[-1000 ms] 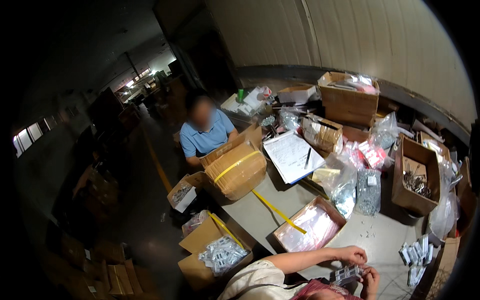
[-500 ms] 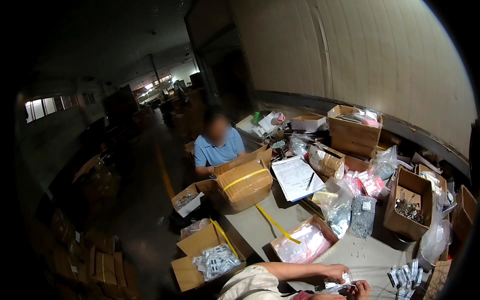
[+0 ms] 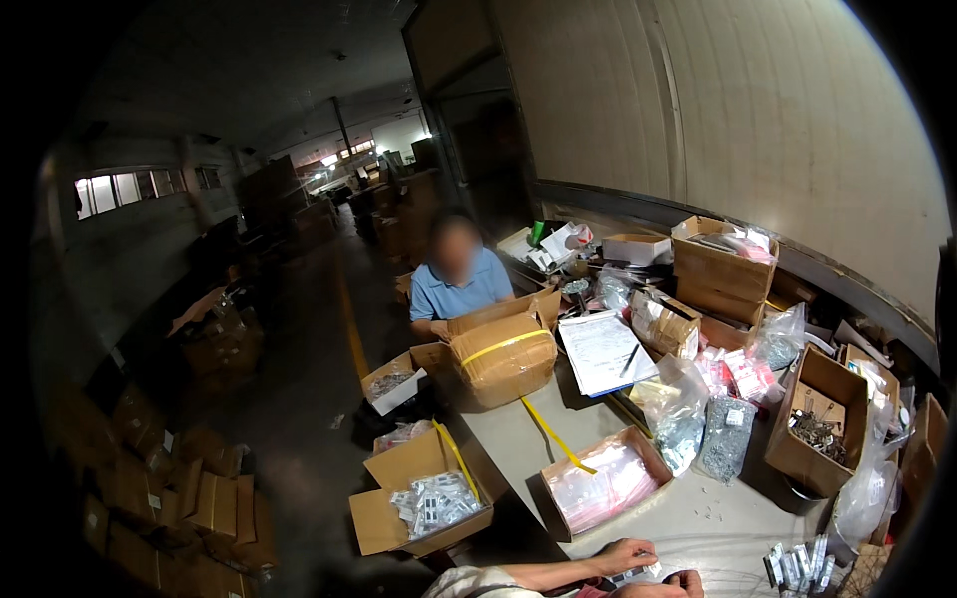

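Observation:
My left hand (image 3: 626, 554) reaches in from the lower edge over the grey table (image 3: 688, 523), its fingers pinched on a small clear packet (image 3: 638, 574). My right hand (image 3: 686, 582) meets it from the right at the same packet and is mostly cut off by the frame's edge. Just beyond my hands stands an open cardboard box of clear plastic bags (image 3: 606, 480). A row of small filled packets (image 3: 797, 564) lies to the right of my hands.
Across the table a person in a blue shirt (image 3: 459, 285) sits behind a taped brown box (image 3: 503, 355). A paper pad with a pen (image 3: 604, 350), bags of screws (image 3: 724, 439), an open box of metal parts (image 3: 819, 431) and more cartons crowd the table. A floor box of packets (image 3: 431, 500) stands to the left.
The view has tilted upward, so my hands now sit lower, at the bottom edge. Both hands stay together on the small packet. The person opposite has barely moved.

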Demonstrator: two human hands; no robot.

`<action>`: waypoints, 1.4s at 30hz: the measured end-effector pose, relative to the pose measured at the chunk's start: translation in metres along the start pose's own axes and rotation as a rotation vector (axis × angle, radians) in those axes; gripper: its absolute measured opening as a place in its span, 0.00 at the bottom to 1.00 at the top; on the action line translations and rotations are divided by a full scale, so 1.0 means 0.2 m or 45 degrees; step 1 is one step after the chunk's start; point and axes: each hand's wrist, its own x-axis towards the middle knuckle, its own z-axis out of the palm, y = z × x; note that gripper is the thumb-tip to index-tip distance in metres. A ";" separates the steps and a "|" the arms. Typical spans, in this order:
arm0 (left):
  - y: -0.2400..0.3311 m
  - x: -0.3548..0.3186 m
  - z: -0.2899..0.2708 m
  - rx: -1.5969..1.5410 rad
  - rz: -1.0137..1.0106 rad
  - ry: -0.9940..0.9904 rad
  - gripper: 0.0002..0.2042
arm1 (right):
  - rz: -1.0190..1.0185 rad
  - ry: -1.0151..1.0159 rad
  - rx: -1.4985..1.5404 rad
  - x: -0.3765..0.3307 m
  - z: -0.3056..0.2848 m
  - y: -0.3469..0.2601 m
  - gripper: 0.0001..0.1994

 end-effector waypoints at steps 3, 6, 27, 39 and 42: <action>0.00 0.04 0.05 0.219 0.056 0.237 0.15 | -0.043 -0.079 -0.169 -0.02 0.04 -0.06 0.13; 0.07 0.02 0.05 0.300 -0.132 0.325 0.14 | -0.065 -0.155 -0.266 -0.02 0.07 -0.08 0.12; 0.07 0.05 0.11 0.221 -0.307 0.413 0.19 | -0.204 -0.179 -0.568 -0.04 0.03 0.01 0.13; 0.11 0.07 0.10 0.378 -0.182 0.584 0.15 | -0.368 0.201 -0.499 0.06 0.09 0.17 0.13; 0.02 0.06 0.14 0.345 -0.060 0.625 0.14 | -0.369 0.223 -0.506 0.04 0.09 0.20 0.13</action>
